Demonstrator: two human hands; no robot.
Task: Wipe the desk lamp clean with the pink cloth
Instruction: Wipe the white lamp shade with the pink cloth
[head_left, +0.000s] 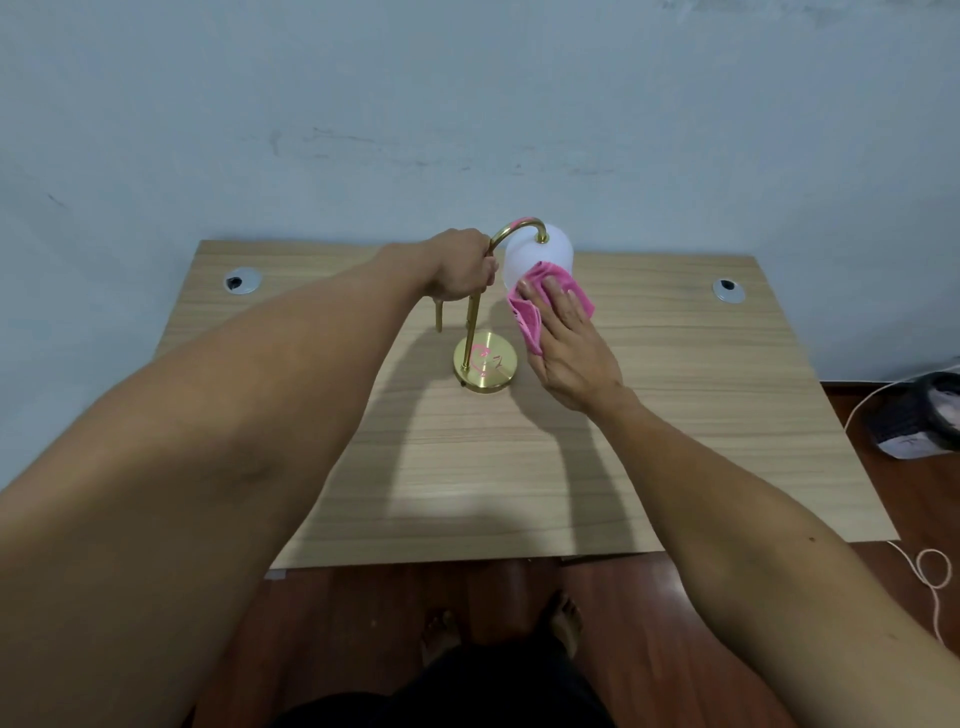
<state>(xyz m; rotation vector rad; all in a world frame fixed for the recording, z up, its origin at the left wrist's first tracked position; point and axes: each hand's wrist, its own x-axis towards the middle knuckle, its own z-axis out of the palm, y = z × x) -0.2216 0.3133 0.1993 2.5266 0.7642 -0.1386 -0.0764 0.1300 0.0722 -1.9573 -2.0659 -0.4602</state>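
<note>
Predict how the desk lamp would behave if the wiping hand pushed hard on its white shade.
The desk lamp probably tips: its white shade hangs off-centre from a thin curved stem. The left hand gripping that stem suggests steadying helps. The shade looks smooth, perhaps fragile.

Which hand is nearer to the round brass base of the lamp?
Right. The right hand presses the pink cloth on the white shade, just beside and above the brass base. The left hand grips the stem higher up.
</note>
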